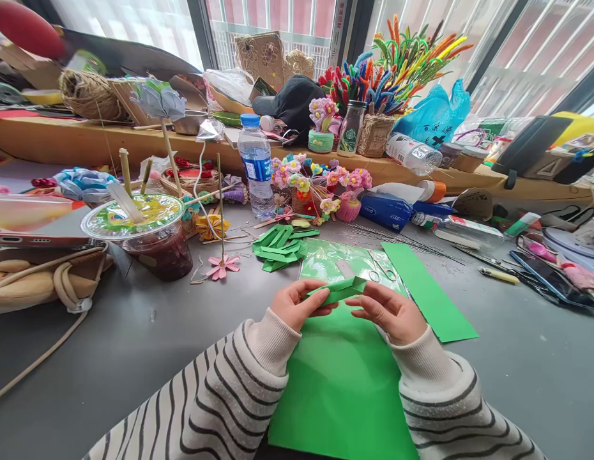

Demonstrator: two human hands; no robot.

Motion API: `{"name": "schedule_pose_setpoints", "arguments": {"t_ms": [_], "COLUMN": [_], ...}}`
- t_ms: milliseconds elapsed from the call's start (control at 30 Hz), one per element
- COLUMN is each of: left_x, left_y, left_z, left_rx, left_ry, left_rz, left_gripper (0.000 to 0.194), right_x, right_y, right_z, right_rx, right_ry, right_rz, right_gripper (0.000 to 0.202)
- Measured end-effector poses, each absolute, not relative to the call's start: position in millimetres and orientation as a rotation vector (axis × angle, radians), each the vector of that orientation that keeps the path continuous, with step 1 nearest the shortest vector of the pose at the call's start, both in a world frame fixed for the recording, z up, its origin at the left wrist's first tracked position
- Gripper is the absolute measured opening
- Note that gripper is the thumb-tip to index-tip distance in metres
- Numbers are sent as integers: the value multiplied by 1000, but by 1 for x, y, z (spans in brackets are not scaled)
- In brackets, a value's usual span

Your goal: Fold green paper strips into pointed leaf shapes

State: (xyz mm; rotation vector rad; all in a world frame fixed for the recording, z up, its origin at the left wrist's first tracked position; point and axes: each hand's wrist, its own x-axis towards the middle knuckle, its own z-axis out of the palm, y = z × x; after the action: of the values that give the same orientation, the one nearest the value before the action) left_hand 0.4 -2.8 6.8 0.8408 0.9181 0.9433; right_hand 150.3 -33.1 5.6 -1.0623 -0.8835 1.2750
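A folded strip of green paper (343,290) is held up above the desk. My left hand (299,305) pinches its left part between thumb and fingers. At its right end, the fingers of my right hand (390,312) touch the tip, with the thumb a little below. Under both hands lies a large green sheet (347,390). Just beyond them, scissors (383,268) rest on a clear plastic packet (326,255). Several folded green pieces (280,248) form a pile behind my left hand. A narrower green sheet (431,294) lies to the right.
A lidded cup of dark drink (156,246) stands at the left, near a pink paper flower (222,267) on a stem. Behind are a water bottle (257,169) and a blue tissue pack (386,209). A phone (553,278) lies at the right.
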Motion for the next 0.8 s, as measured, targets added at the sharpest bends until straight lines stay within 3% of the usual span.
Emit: {"name": "schedule_pose_setpoints", "arguments": {"t_ms": [200, 800], "left_x": [8, 6], "left_y": [-10, -8], "left_z": [5, 13], "left_rx": [899, 1032], "left_ry": [804, 958], "left_rz": [845, 636], "left_gripper": [24, 19], "right_x": [145, 144], "right_y": [-32, -35], "right_z": [8, 9], "right_rx": [-1154, -1208], "right_ry": [-986, -1223], "right_rz": [1223, 1156], "right_gripper": [10, 26]}}
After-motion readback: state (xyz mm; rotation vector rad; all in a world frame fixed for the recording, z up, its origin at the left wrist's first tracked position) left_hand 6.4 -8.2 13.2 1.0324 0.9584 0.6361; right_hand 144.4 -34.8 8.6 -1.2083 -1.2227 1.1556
